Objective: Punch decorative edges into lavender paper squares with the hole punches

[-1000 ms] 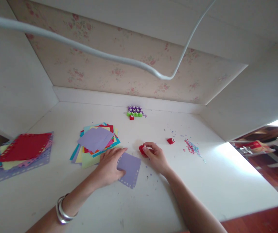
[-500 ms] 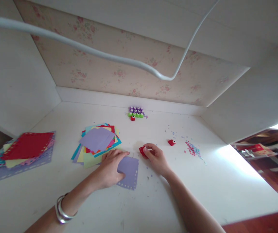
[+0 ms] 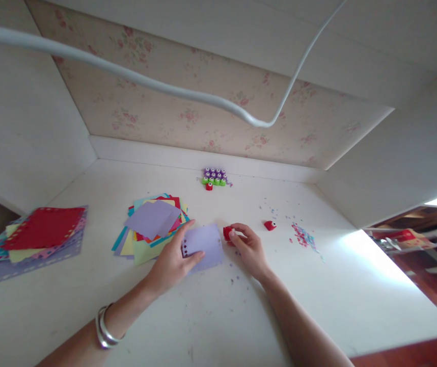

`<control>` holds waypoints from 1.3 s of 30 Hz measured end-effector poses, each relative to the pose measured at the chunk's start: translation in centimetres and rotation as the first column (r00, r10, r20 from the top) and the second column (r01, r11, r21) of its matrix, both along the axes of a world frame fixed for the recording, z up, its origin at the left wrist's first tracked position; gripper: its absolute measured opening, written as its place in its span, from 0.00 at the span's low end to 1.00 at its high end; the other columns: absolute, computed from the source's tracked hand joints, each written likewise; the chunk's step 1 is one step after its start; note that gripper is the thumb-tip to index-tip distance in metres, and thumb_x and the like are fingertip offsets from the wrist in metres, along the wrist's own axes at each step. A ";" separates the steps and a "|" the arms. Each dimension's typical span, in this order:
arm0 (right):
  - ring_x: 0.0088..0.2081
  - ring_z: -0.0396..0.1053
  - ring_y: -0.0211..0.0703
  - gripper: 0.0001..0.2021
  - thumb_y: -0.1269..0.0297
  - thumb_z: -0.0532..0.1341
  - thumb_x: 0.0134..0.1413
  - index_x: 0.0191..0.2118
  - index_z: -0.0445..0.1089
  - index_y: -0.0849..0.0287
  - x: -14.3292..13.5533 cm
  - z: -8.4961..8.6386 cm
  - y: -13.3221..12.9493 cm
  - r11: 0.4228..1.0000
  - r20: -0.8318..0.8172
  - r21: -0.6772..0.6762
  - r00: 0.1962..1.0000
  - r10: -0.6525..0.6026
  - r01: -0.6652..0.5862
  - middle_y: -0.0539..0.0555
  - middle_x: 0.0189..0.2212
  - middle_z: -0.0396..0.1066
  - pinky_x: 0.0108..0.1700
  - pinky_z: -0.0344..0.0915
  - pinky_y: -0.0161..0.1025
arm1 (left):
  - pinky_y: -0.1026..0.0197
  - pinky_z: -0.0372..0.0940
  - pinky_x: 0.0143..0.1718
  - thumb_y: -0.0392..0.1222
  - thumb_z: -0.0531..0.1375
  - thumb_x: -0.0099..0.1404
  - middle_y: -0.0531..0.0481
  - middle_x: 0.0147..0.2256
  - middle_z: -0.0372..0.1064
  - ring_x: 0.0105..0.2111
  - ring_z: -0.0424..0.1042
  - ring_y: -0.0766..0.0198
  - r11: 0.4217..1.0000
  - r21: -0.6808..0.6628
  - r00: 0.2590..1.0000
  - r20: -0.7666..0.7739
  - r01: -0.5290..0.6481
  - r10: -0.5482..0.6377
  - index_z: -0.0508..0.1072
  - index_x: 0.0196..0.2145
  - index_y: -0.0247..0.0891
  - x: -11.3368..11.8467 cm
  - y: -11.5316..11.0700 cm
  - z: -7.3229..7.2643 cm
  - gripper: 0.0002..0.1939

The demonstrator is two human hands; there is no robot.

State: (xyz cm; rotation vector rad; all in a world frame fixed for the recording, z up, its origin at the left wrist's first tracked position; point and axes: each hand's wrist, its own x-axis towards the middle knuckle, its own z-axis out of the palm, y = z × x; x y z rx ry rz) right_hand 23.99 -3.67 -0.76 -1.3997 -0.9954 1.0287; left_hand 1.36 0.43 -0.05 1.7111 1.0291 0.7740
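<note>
My left hand (image 3: pixel 176 257) is closed on a sheet of purple paper (image 3: pixel 205 243), thumb over its face and fingers behind. The sheet is tilted up off the table, and a row of small punched holes shows along its left side. My right hand (image 3: pixel 247 250) grips a red craft punch (image 3: pixel 227 233) between thumb and fingers, just right of the sheet's edge. Whether punch and paper touch, I cannot tell. Another red punch (image 3: pixel 269 225) lies on the table to the right of that hand.
Loose coloured paper (image 3: pixel 153 219) is stacked behind my left hand. Punched sheets (image 3: pixel 45 229) lie at far left. Purple, green and red punches (image 3: pixel 214 176) stand in rows near the back wall. Tiny paper cutouts (image 3: pixel 303 237) are heaped at right. A white cable (image 3: pixel 188 94) crosses above.
My left hand has lifted and turned the purple sheet, which lay flat on the table before. My right hand has tilted the red punch up slightly.
</note>
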 end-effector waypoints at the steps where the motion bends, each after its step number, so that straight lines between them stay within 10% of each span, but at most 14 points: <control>1: 0.37 0.75 0.43 0.18 0.50 0.66 0.52 0.44 0.70 0.56 0.0 0.1 0.0 1.000 -0.012 0.008 1.000 0.010 -0.009 0.55 0.37 0.78 0.40 0.70 0.39 | 0.55 0.65 0.54 0.46 0.62 0.62 0.42 0.58 0.64 0.52 0.70 0.56 1.000 -0.022 0.999 0.047 0.000 0.001 0.50 0.65 0.40 0.0 0.1 0.0 0.38; 10: 0.39 0.75 0.47 0.19 0.51 0.67 0.51 0.46 0.72 0.57 0.0 -0.5 -0.1 0.999 -0.002 0.004 0.999 0.048 -0.048 0.56 0.35 0.79 0.38 0.72 0.41 | 0.60 0.65 0.55 0.46 0.55 0.68 0.51 0.51 0.74 0.51 0.72 0.60 0.991 0.083 0.994 -0.004 0.105 -0.105 0.75 0.51 0.43 0.0 0.5 -0.8 0.17; 39: 0.43 0.74 0.48 0.11 0.59 0.64 0.56 0.45 0.77 0.54 -0.1 0.0 -0.4 0.970 0.333 0.173 0.937 0.105 -0.170 0.57 0.45 0.76 0.45 0.71 0.44 | 0.60 0.70 0.48 0.45 0.58 0.65 0.51 0.42 0.79 0.40 0.78 0.59 0.991 0.094 0.988 -0.132 0.095 -0.082 0.80 0.44 0.41 0.2 0.1 0.0 0.14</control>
